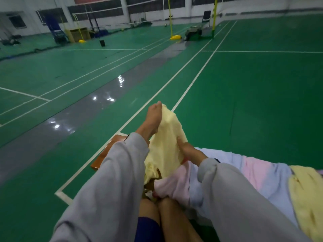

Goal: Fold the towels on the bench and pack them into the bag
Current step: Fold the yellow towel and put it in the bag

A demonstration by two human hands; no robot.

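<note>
now the left hand (153, 116) pinches the yellow towel (166, 145) high by its far corner, the right hand (187, 151) clamps its right edge, likely spreading it for folding above the bench (103, 158); more towels (253, 173) heaped right.

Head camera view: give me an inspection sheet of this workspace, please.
Surface: brown wooden bench, mostly covered by sleeves and towels.
Job's things: yellow towel held up; pink towel, pale towel and second yellow towel heaped to the right; bag not seen.
Clutter: small dark object on the far floor.
Hands: left hand grips the yellow towel's top; right hand grips its side.
Cables: nothing seen.
Surroundings: green court floor with white lines, yellow net posts.
</note>
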